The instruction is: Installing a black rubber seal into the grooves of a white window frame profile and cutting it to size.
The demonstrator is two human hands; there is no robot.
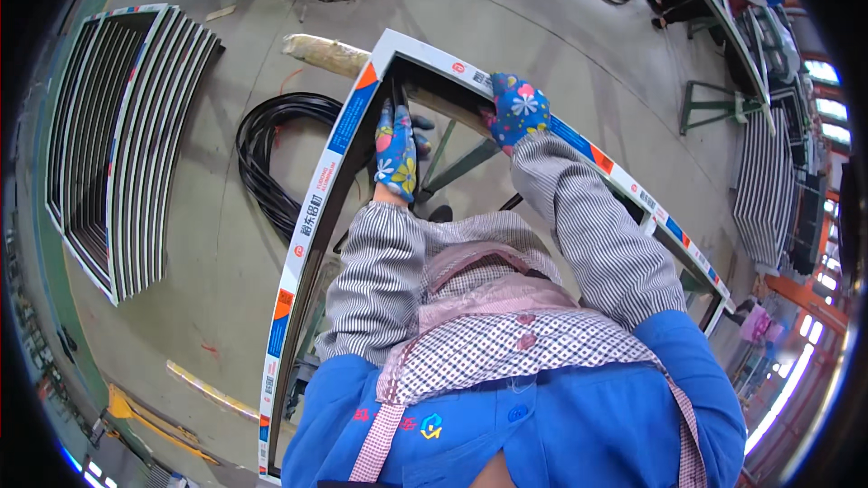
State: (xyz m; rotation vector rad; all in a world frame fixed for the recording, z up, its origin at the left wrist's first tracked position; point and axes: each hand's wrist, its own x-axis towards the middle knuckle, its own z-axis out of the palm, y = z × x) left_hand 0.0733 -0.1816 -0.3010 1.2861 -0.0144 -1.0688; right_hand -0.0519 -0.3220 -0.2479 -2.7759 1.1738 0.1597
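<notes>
A large aluminium window frame (pixel 312 203), covered with white, blue and orange protective film, surrounds my forearms. My left hand (pixel 396 149), in a blue floral glove, is inside the frame by the upper left corner. Its fingers point up and close around a thin black strip (pixel 399 89) that runs toward the corner; the exact grip is partly hidden. My right hand (pixel 521 110), in a matching glove, wraps over the far bar of the frame right of that corner. Its fingertips are hidden under the bar.
A wooden bar (pixel 325 54) on a green metal stand (pixel 461 167) lies under the frame. Coiled black strip (pixel 271 158) rests on the floor at left. Stacked frames (pixel 136 145) stand far left, more (pixel 767 185) at right. Another person (pixel 692 7) is at far right.
</notes>
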